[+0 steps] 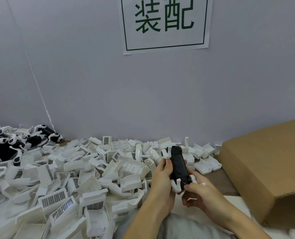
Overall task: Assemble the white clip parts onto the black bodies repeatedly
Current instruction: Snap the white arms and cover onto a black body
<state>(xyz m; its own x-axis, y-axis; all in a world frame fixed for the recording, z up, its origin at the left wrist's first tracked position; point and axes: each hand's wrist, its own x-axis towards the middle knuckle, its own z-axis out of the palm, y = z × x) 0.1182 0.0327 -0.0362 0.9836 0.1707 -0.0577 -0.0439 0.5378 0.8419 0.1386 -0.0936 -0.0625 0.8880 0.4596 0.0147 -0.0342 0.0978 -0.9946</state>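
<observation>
I hold a long black body (179,167) upright over the table's near edge. My left hand (161,180) grips its left side, fingers curled round it. My right hand (197,190) grips its lower end from the right, thumb near a small red mark. A white clip (165,152) sits at the body's top left end, and another white clip (176,185) sticks out at its bottom between my hands. A big heap of loose white parts (74,178) covers the table to the left and behind.
A pile of black-and-white assembled pieces (17,140) lies at the far left by the wall. A brown cardboard box (267,166) stands at the right, close to my right forearm. A paper sign (165,23) hangs on the grey wall behind.
</observation>
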